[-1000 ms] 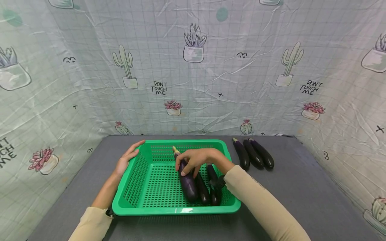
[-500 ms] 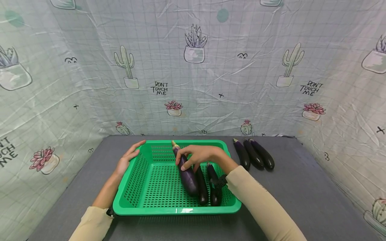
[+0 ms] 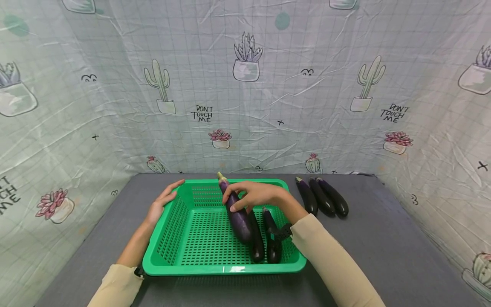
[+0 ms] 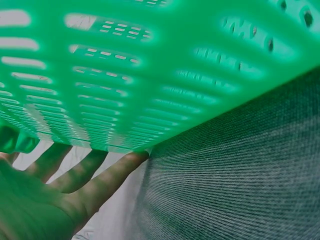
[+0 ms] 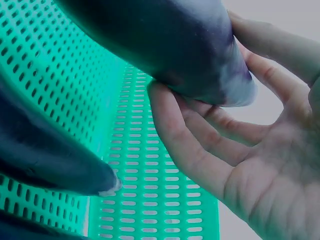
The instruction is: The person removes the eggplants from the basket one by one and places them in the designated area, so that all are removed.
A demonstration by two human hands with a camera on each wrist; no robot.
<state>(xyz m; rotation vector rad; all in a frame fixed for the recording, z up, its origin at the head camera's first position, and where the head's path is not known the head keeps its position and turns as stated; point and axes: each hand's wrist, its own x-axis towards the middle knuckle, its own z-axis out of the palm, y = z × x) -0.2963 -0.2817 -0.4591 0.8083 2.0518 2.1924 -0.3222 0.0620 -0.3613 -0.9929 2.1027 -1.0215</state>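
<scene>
A purple eggplant is gripped by my right hand above the green basket, its stem end tilted up past the far rim. The right wrist view shows fingers and thumb curled round that eggplant, raised off the basket floor. Two darker eggplants lie to its right inside the basket: one next to it and one partly hidden by my wrist. My left hand rests along the basket's left side; in the left wrist view its straight fingers touch the slotted outer wall.
Three more eggplants lie side by side on the grey table right of the basket: a left one, a middle one and a right one. A plant-printed curtain stands behind and at both sides.
My right hand has lifted the eggplant upward and toward the far rim, its stem now above that rim. The neighbouring eggplants in the basket shifted slightly. My left hand has stayed in place.
</scene>
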